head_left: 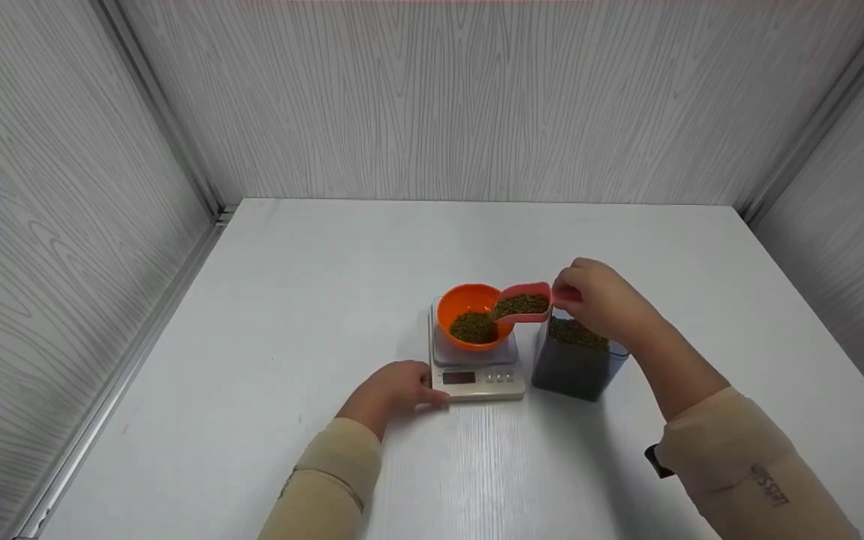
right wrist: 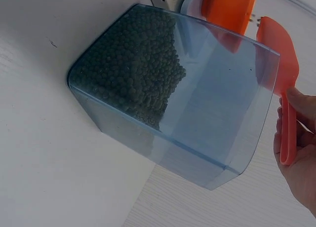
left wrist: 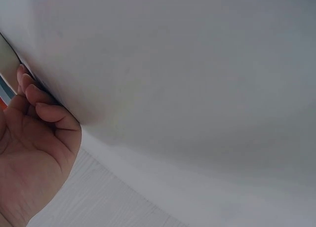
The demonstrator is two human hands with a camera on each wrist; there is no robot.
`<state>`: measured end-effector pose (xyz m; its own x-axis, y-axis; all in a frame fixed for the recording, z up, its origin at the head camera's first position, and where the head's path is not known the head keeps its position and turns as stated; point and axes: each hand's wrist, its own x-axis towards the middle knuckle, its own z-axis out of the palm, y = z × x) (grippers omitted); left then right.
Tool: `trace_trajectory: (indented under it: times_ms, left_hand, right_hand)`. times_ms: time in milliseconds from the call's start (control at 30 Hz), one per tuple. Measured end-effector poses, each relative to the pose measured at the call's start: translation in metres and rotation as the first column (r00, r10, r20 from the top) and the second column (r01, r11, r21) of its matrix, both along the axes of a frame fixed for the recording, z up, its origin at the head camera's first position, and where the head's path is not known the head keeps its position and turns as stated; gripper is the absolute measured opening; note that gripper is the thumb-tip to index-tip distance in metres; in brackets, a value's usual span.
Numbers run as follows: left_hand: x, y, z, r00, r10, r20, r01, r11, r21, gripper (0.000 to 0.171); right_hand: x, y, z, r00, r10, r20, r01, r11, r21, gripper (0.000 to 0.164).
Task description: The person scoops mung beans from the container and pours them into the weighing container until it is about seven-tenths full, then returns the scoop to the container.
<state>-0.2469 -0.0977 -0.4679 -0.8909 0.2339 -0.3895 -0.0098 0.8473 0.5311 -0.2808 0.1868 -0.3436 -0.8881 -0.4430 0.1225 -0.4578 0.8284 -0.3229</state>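
Note:
My right hand (head_left: 601, 296) grips the handle of a red scoop (right wrist: 279, 54) heaped with small round green grains, like mung beans. The scoop's lip tilts over the right rim of an orange bowl (head_left: 468, 298), and a few grains drop between them in the right wrist view. A heap of the same grains (head_left: 473, 328) lies in the bowl. Under the bowl is a white kitchen scale (head_left: 503, 390) with a small display (head_left: 459, 377). My left hand (head_left: 398, 384) holds the scale's front left corner, thumb along the front edge and fingers curled against its side (left wrist: 37, 96).
Right of the scale stands a clear bluish square container (right wrist: 217, 103), partly filled with the green grains (right wrist: 133, 64); my right hand is above it. Everything stands on a white table (head_left: 312, 277), with grey wood-grain panels (head_left: 439, 97) behind and at both sides.

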Motion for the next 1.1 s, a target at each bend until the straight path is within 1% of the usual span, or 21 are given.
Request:
trace_trajectory:
  times_ms: [433,600,733,1100]
  left_hand:
    - [0.0011,0.0002,-0.0003,1.000,0.011,0.001,-0.011,1.000,0.003,0.036]
    - [0.0025,-0.0005,-0.0001,1.000,0.018,-0.015,-0.018,1.000,0.010,0.035]
    - [0.0030,-0.0003,0.0010,1.000,0.014,-0.022,-0.014,1.000,0.007,0.035]
    - [0.0006,0.0000,-0.0015,1.000,0.013,-0.004,-0.013,1.000,0.006,0.035]
  right_hand:
    - [0.0003,-0.0031,0.0040,0.999,0.006,-0.041,-0.004,0.999,0.044,0.010]
    - [0.0001,-0.0031,0.0039,0.998,0.018,-0.060,-0.015,0.999,0.047,0.010]
    - [0.0007,-0.0044,0.0058,0.998,0.012,-0.058,-0.010,0.999,0.048,0.010]
    - [0.0018,-0.0103,0.0092,0.997,0.022,-0.077,-0.015,0.995,0.094,0.010]
